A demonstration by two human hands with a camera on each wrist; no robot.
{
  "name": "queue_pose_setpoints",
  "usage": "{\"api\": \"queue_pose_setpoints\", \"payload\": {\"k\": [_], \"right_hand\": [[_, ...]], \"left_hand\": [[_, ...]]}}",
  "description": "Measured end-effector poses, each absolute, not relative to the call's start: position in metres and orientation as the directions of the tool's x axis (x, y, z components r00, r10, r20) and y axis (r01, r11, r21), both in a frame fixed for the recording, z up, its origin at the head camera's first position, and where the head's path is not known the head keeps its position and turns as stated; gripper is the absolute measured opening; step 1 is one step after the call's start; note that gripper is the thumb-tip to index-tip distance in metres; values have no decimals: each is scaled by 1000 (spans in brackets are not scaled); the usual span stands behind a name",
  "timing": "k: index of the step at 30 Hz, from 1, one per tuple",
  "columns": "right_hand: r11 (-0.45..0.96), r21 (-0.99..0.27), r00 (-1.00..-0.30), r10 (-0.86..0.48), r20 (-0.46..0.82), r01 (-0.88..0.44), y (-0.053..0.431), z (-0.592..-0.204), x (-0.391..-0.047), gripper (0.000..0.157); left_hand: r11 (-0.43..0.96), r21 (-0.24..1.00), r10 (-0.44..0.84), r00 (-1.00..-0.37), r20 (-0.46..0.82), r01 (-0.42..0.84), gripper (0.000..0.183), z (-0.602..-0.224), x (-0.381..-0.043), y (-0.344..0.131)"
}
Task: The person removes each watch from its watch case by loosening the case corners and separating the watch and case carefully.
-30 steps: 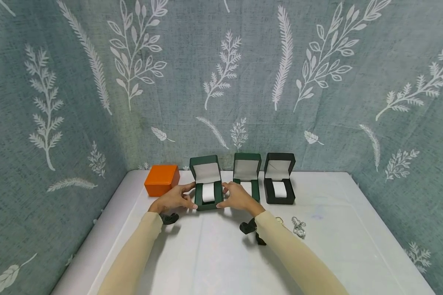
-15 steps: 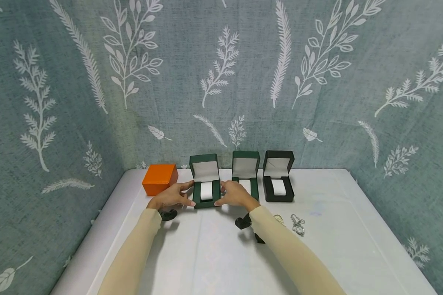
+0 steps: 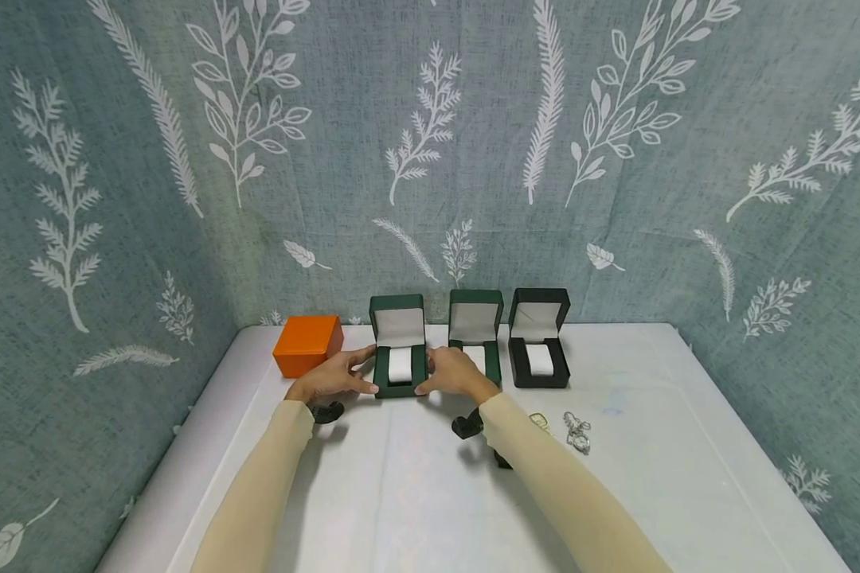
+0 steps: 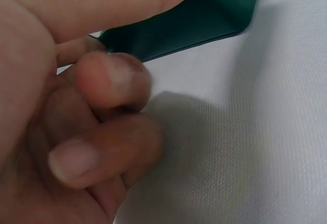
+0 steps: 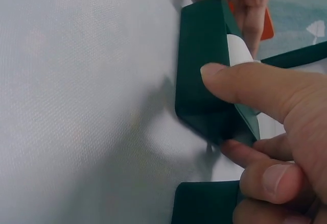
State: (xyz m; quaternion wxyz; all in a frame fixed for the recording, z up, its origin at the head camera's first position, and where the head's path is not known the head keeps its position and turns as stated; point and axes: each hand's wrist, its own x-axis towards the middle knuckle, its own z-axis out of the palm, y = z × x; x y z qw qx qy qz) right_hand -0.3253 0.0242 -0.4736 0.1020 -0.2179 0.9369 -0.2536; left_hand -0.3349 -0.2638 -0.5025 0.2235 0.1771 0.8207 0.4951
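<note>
In the head view an open green watch box (image 3: 399, 391) with a white cushion (image 3: 400, 365) stands on the white table, its lid raised at the back. My left hand (image 3: 333, 379) holds its left side, thumb at the front corner. On the opposite side my right hand (image 3: 455, 372) grips it, thumb on the front wall and a finger against the side, as the right wrist view shows. Only a green corner of the box (image 4: 219, 20) appears in the left wrist view, where two other fingers curl free of it. A second green watch box (image 3: 476, 317) is partly behind my right hand.
An orange box (image 3: 308, 346) sits left of my left hand. Farther right is an open black watch box (image 3: 540, 380). A silver watch (image 3: 577, 434) and a gold-coloured one (image 3: 539, 422), partly under the right sleeve, lie in front. A patterned curtain (image 3: 358, 159) rises behind the table.
The held green box has turned slightly, from a small slant to nearly square with the boxes beside it. Both hands have kept their hold. The head view has shifted a little.
</note>
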Motion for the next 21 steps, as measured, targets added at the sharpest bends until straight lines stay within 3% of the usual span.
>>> {"api": "queue_pose_setpoints", "payload": {"k": [13,21], "right_hand": [[769,-521,-877,-474,-75,-371,28,-478,-324,85],[666,-662,-875,-484,-34,-342,37,-481,-320,61]], "left_hand": [[375,925,497,-828,-259,-64,106,-505,-329,-261],[420,908,425,-887,-177,20,91,-506,-317,-259]]}}
